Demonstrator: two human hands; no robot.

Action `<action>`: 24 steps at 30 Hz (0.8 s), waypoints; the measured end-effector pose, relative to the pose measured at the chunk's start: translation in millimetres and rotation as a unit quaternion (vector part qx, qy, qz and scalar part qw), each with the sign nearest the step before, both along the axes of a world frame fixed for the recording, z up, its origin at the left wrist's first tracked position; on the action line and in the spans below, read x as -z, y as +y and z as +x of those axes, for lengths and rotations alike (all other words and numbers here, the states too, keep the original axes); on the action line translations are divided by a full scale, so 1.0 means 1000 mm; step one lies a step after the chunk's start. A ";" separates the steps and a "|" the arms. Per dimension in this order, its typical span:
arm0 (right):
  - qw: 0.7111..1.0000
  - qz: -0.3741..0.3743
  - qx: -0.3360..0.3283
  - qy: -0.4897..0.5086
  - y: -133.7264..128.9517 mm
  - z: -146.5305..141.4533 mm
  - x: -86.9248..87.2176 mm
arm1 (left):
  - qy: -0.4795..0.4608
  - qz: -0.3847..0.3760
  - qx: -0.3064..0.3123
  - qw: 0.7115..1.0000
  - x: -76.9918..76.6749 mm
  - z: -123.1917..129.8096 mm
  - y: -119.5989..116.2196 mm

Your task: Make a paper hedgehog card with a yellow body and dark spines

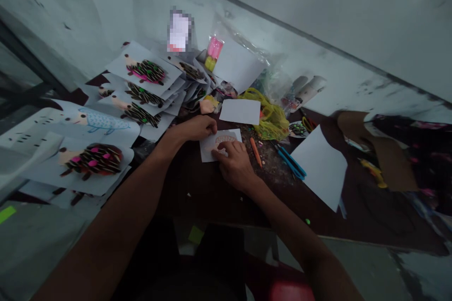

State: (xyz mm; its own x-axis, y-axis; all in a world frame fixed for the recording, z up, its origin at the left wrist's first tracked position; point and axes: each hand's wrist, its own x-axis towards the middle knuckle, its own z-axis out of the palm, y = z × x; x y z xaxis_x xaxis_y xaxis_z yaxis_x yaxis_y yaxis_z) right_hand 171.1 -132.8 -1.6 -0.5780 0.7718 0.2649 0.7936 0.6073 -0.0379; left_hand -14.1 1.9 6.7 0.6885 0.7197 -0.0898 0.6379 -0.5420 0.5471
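Note:
A small white sheet with a pale orange hedgehog-like shape lies on the dark table. My left hand rests at the sheet's upper left, fingers curled together; whatever they pinch is too small to make out. Over the sheet's right part, my right hand has its fingers bent and spread, thumb and fingertips touching the paper, with nothing visible held. Just above lies a blank white card, and a lump of peach clay sits beyond my left hand. An orange stick lies right of my right hand.
Stacked papers with clay hedgehogs fill the left side. A blue-handled pair of scissors and a large white sheet lie to the right. Behind are a yellow plastic bag and a lit phone against the wall.

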 end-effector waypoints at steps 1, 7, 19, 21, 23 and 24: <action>1.000 0.002 -0.004 0.006 0.000 0.000 0.000 | 0.002 0.000 0.001 1.000 0.000 0.000 0.000; 0.999 0.010 0.019 0.034 0.000 0.000 0.002 | 0.002 -0.002 -0.006 1.000 -0.001 0.001 -0.001; 0.998 0.006 0.026 0.050 -0.001 0.001 -0.002 | -0.003 -0.001 -0.003 1.000 0.004 0.001 0.002; 0.997 0.021 0.061 0.050 0.001 0.006 -0.003 | -0.007 -0.003 0.001 1.000 0.005 0.000 0.002; 0.996 0.030 0.078 0.035 0.003 0.010 -0.003 | -0.005 -0.007 0.001 1.000 0.005 0.000 0.002; 0.996 0.033 0.074 0.026 0.003 0.011 -0.004 | -0.004 -0.008 0.002 1.000 0.005 -0.001 0.002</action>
State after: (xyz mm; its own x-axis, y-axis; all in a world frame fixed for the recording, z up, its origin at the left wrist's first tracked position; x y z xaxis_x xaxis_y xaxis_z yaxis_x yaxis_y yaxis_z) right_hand 181.8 -129.7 2.1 -0.4432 0.8278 0.3441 0.8726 0.4863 -0.0460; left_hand -14.6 4.3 2.1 0.6914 0.7160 -0.0963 0.6319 -0.5347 0.5611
